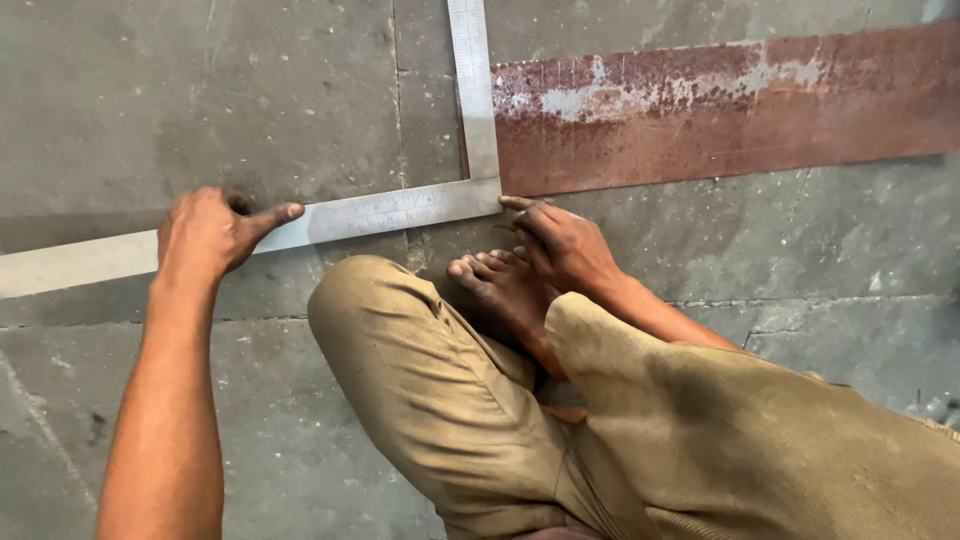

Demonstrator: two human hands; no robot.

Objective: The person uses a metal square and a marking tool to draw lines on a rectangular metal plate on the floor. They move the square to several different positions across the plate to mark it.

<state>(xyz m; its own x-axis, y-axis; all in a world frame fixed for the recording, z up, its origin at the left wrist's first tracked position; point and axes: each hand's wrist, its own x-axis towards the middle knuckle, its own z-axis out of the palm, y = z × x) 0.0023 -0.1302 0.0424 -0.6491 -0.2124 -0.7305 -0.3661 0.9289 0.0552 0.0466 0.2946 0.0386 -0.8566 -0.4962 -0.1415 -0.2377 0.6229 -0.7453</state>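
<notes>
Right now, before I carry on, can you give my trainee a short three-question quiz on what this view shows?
1. True or false: the left hand presses on the long arm of the steel square.
2. Multiple choice: where do the right hand fingers rest? A) on the far end of the rusty metal strip; B) at the square's corner, by the strip's near end; C) on the knee.
3. Fill in: the square and strip lie on a grey ____ floor.

Key: 1 true; 2 B; 3 concrete.
</notes>
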